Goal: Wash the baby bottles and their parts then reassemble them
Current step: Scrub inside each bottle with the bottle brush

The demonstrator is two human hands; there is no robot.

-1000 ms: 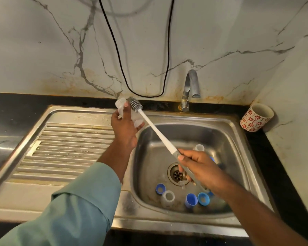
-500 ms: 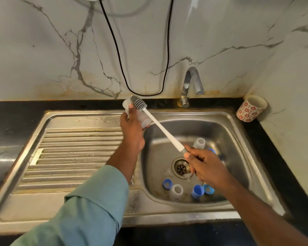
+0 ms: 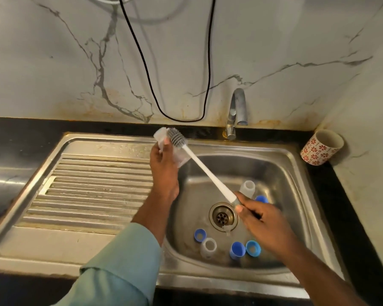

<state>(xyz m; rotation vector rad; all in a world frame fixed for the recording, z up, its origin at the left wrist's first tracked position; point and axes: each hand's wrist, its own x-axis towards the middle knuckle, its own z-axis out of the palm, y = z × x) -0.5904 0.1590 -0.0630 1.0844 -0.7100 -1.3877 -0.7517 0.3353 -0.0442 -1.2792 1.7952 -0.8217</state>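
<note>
My left hand (image 3: 164, 166) grips a clear baby bottle (image 3: 181, 159) above the sink's back left rim. My right hand (image 3: 260, 221) holds the grey end of a white bottle brush (image 3: 205, 171) over the drain. The brush's grey bristle head (image 3: 176, 138) lies against the bottle's upper end, outside it. In the steel sink basin (image 3: 281, 171) lie a second clear bottle (image 3: 247, 188), a clear part (image 3: 208, 247) and blue rings and caps (image 3: 237, 250), (image 3: 253, 248), (image 3: 200, 235).
A ribbed steel draining board (image 3: 93, 191) lies to the left of the basin. The tap (image 3: 236, 113) stands at the back, with no water running from it. A red-flowered cup (image 3: 322, 147) leans in the right corner. A black cable (image 3: 155, 100) hangs down the marble wall.
The brush and bottle stay together at the sink's back left while the view shifts a little. Both hands keep their grips.
</note>
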